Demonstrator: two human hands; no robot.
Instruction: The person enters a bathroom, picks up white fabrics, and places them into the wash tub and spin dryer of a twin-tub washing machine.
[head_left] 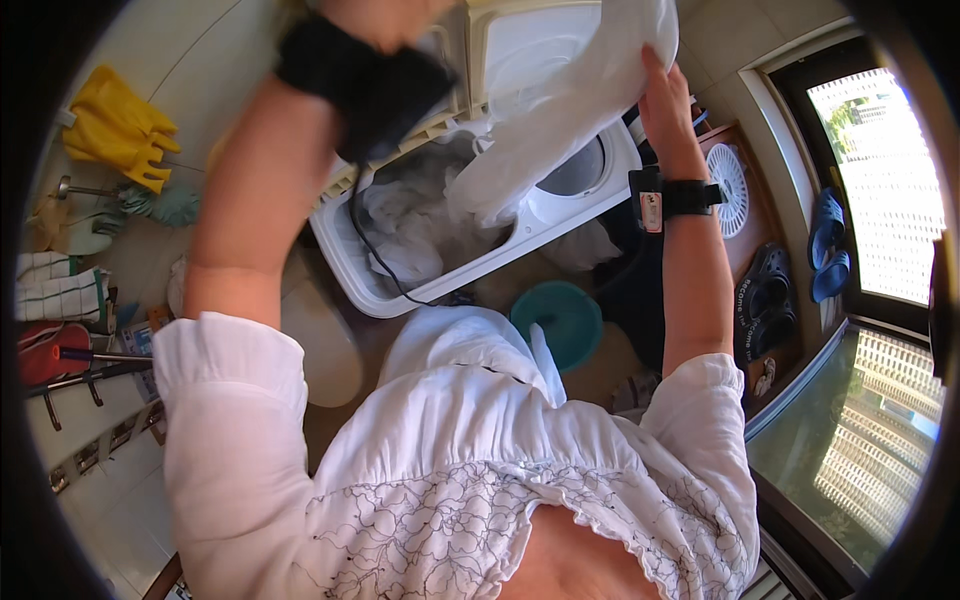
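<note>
A twin-tub washing machine [377,304] with a white body stands in front of me, its lid raised [530,45]. From its left tub a long white cloth [560,125] stretches up and right to my right hand [664,98], whose fingers are closed on its upper part. More wet white laundry [405,225] lies bunched in that tub. The round opening [578,168] on the machine's right side is partly covered by the cloth. My left hand [385,18] is up at the top edge, blurred and cut off, its fingers out of sight.
A teal basin [557,325] sits on the floor below the machine. Yellow rubber gloves [118,125] hang on the left wall. At right are black clogs [768,300], blue slippers [828,245] and a window. A black cable [366,235] dangles from my left wrist across the tub.
</note>
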